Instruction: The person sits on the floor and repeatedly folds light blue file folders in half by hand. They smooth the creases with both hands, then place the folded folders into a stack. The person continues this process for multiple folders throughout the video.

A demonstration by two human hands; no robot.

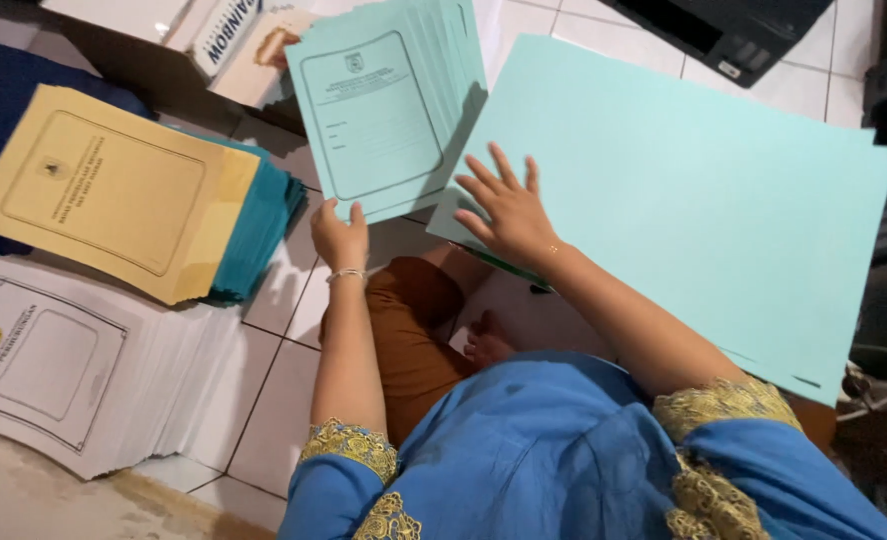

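under the right hand (509,210), pale green sheets (704,200) run past frame

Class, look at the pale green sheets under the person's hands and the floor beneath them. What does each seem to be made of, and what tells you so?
Pale green sheets: probably thin matte card or stiff paper; they lie flat with crisp edges and no gloss. The left hand holds a printed bundle; the right hand rests on the plain ones.
Floor: likely glazed ceramic tile; white squares, dark grout lines.
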